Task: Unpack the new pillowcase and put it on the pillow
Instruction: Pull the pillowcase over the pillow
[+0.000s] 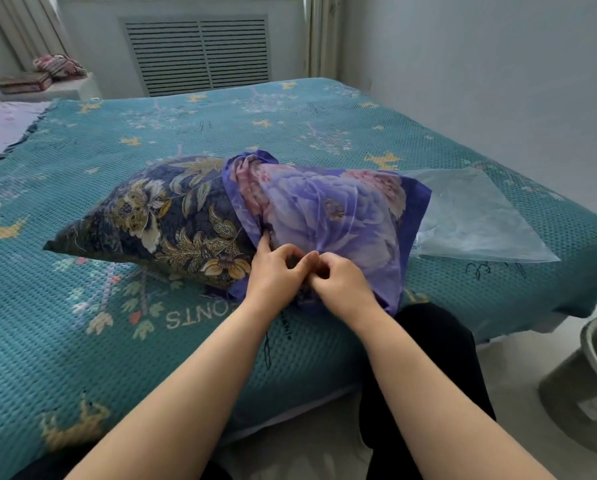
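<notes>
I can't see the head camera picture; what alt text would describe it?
Two bare hands, left hand and right hand, pinch the purple floral pillowcase, pulled partway over a dark floral pillow on a teal bedspread. An empty clear plastic bag lies beside it.

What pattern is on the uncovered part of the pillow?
Dark navy with gold and cream flowers on the pillow, clear in the head view.

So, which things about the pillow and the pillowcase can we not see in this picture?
- Head view: the right part of the pillow is hidden by the purple pillowcase.
- Head view: the near edge of the pillowcase is hidden under the left hand and the right hand, so a zipper or a button cannot be told.
- Head view: the grey bucket is cut off by the right edge.
- Head view: the clear plastic bag looks flat; whether it holds anything is unclear.
</notes>
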Motion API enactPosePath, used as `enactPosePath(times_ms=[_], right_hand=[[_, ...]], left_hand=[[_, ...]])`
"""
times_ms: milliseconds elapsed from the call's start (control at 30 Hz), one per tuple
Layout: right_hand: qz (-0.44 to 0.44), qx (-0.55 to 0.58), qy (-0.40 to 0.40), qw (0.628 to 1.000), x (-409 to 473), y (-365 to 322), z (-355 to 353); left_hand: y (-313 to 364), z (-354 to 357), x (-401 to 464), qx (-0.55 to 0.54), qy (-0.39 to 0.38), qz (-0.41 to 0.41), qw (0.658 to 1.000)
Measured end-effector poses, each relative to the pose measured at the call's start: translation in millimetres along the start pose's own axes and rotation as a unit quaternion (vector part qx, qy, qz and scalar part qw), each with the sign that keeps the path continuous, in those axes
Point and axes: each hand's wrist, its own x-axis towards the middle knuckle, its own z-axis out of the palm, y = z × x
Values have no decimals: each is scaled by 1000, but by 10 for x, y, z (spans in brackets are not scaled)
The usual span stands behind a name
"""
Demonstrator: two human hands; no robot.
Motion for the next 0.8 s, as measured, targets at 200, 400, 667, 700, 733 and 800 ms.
enactPosePath(times_ms=[200,400,667,700,733,800], right_hand=[[41,-130,285,949,150,414,-568],[201,245,98,943,241,630,-363],[49,219,55,973,-317,-155,322],[23,183,-9,983,-406,-251,388],[-10,133,-61,989,-473,-318,428],[-100,-8,-71,992,-447,-370,399]], left_hand=[[-423,161,-231,-90,321,-112,936],[-523,121,40,-507,121,-221,824],[-638,-794,661,-317,151,-32,936],[-714,-915,677,-274,172,-40,945],[-797,-1019,663,-220,198,-61,953],[-917,-1144,524,-105,211,-110,966]])
